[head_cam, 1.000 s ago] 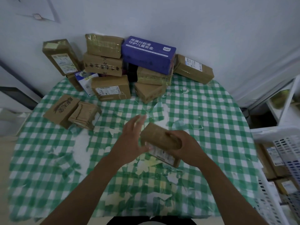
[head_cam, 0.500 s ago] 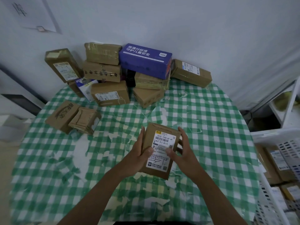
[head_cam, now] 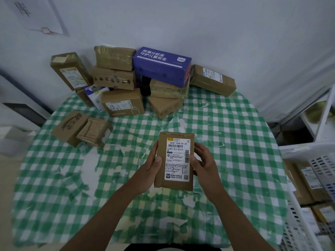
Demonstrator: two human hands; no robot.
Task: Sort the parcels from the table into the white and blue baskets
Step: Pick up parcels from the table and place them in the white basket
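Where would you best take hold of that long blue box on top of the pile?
Probably the blue box by its two long sides, coming from above and in front: it lies flat on top of other parcels, its back is near the wall, and its top is clear.

A labelled parcel (head_cam: 175,161) is sitting upright between the fingers of the left hand (head_cam: 150,169) and those of the right hand (head_cam: 203,164), above the table (head_cam: 226,142). Beyond the fingertips, a pile of parcels (head_cam: 143,78) is lying at the table's far edge against the wall. Two small parcels (head_cam: 82,128) are lying left of the left fingers. A basket (head_cam: 308,205) holding parcels is standing right of the right fingers.
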